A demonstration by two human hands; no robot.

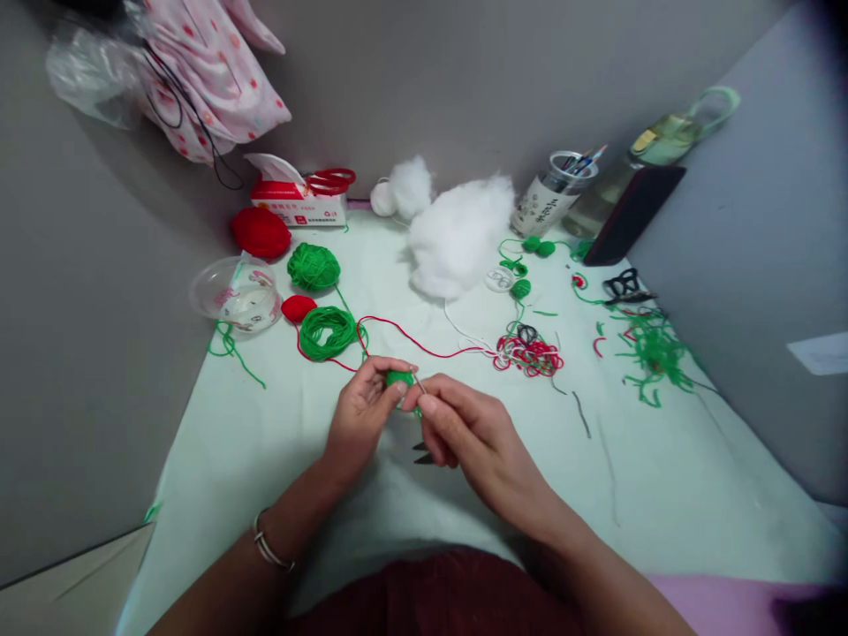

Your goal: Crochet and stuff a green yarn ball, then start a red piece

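Note:
My left hand (361, 405) pinches a small green crocheted piece (399, 378) between thumb and fingers, near the table's middle. In my right hand (467, 424) is a thin crochet hook (420, 382), its tip against the green piece. Two dark scissor blades (424, 454) stick out from beneath the right hand; their handles are hidden, so I cannot tell whether the hand holds them. A red yarn strand (411, 334) runs just beyond the left fingertips. Behind that hand lie a green yarn coil (327, 333) and a small red ball (299, 307).
At the back stand a tissue box (298, 209) with red scissors (331, 181), white stuffing (464, 234), a pen cup (555, 194), a bottle (606, 199) and a dark phone (636, 215). Yarn scraps (655, 349) lie right; a clear plastic bowl (238, 296) sits left. Partition walls enclose the table.

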